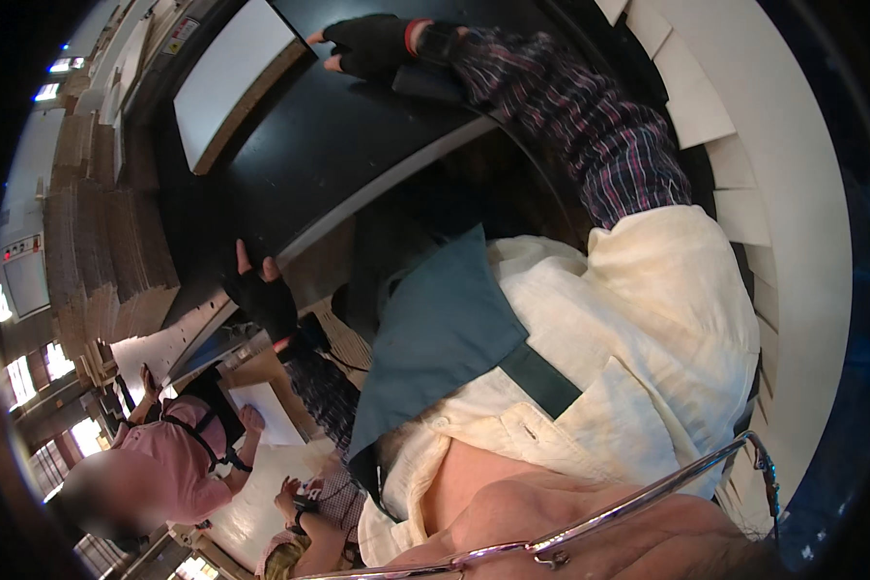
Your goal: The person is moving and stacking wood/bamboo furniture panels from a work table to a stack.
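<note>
A white board [237,72] with a brown particle-board edge lies on the black work surface [319,145]. My right hand [367,46], in a black fingerless glove with a red cuff, reaches to one end of it. Two of its fingertips stretch out at the board's corner; whether they press on it I cannot tell. Nearer the surface's pale edge, my left hand [264,295] wears a similar dark glove. Its fingers point out apart, with nothing visible in them, and the board is some way off from it.
Brown flat panels stand in a tall stack [106,242] at the left. A person in a pink shirt [179,454] works beyond, holding a white panel [266,411]; another person's hand [288,498] shows beside them. Pale panels [735,184] line the right side.
</note>
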